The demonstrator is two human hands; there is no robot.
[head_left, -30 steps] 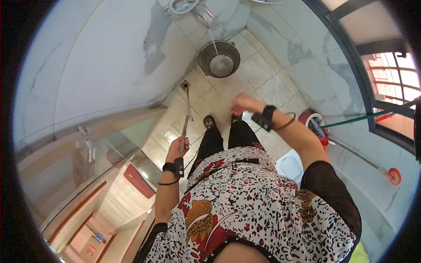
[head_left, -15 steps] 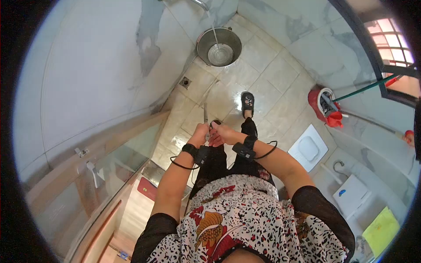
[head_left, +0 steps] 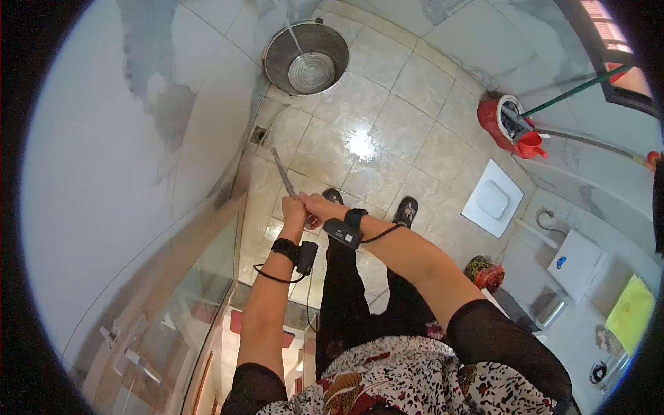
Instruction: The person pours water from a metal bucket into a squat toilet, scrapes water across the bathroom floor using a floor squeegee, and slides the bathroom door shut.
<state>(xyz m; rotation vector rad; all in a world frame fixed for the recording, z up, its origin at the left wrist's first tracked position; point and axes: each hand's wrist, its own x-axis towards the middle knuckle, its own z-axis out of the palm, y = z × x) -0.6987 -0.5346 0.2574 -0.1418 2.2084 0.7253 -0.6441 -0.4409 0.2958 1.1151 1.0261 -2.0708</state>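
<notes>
- A wet tiled floor (head_left: 391, 117) lies between marbled walls (head_left: 90, 173).
- The grey stick (head_left: 282, 169) slants over the floor near its left edge, its far end near the drain (head_left: 259, 135).
- The left hand (head_left: 293, 211) is closed around the stick.
- The right hand (head_left: 319, 206) meets the left, fingers curled; whether it also grips the stick cannot be told.
- A bucket (head_left: 275, 59) stands near the floor's far corner, under a water stream (head_left: 293, 36).

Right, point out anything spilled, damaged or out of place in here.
Nothing looks broken or tipped over. The one doubtful spot is the bright patch on the floor tiles, right of the grey rod: it may be wet or merely glare. Water pours into the bucket, none visibly overflowing.
</notes>
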